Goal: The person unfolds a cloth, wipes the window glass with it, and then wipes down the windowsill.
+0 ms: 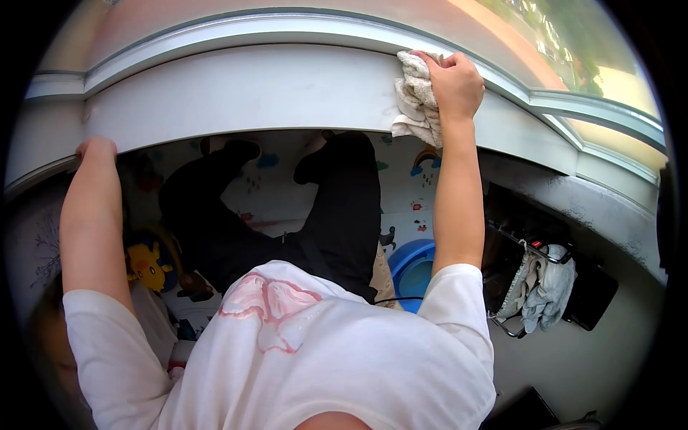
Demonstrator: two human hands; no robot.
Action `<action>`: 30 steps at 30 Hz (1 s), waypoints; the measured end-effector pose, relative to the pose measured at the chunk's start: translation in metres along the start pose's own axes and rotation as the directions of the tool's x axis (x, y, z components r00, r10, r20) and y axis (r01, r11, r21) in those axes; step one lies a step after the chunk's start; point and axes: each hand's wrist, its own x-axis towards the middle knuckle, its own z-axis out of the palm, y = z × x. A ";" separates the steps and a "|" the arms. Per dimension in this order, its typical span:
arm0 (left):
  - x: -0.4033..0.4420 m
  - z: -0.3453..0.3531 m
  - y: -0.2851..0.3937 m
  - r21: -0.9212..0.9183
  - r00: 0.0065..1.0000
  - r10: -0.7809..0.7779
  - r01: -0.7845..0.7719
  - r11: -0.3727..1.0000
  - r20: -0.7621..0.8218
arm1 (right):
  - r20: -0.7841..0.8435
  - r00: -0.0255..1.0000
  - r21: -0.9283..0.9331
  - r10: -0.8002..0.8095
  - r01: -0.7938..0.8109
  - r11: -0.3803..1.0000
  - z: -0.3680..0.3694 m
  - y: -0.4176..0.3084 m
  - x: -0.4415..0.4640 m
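Observation:
A crumpled, pale, rough cloth (418,97) is in my right hand (457,80), at the window side of the white sill (244,89). The fingers are closed on the cloth, and part of it hangs down across the sill. At the far left, my left hand (97,147) rests at the sill's front edge. Its fingers are hidden under or behind the edge, so how they are held does not show.
The window frame (287,23) curves along the sill's back. Below stand a blue basin (413,271) and, at the right, a rack with grey cloths (548,287). A yellow cartoon figure (149,266) shows at the left. The floor mat has printed pictures.

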 end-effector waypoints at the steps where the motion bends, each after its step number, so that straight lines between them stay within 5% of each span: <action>1: -0.002 0.000 0.000 0.007 1.000 0.003 -0.003 1.000 -0.001 | -0.015 0.998 0.045 0.058 -0.058 0.997 0.003 0.001 -0.004; 4: -0.004 -0.001 -0.002 0.024 1.000 -0.003 0.003 1.000 0.000 | -0.036 0.983 0.105 0.178 -0.173 0.979 0.009 -0.007 -0.011; 12: -0.010 0.000 0.003 0.056 1.000 0.015 -0.014 0.998 -0.010 | -0.097 0.945 -0.052 -0.314 0.310 0.949 0.018 -0.019 -0.009; 15: -0.013 -0.002 0.002 0.064 0.999 0.033 -0.032 0.997 -0.018 | -0.062 0.925 -0.040 -0.376 0.374 0.927 0.018 -0.020 -0.005; 23: -0.011 -0.011 0.000 0.069 0.998 0.048 -0.046 0.997 -0.031 | -0.083 0.978 0.080 -0.193 0.200 0.977 0.012 -0.008 -0.008; 30: -0.013 -0.010 0.000 0.081 0.998 0.062 -0.060 0.995 -0.027 | -0.208 0.856 0.064 -0.474 0.495 0.866 0.022 -0.021 -0.004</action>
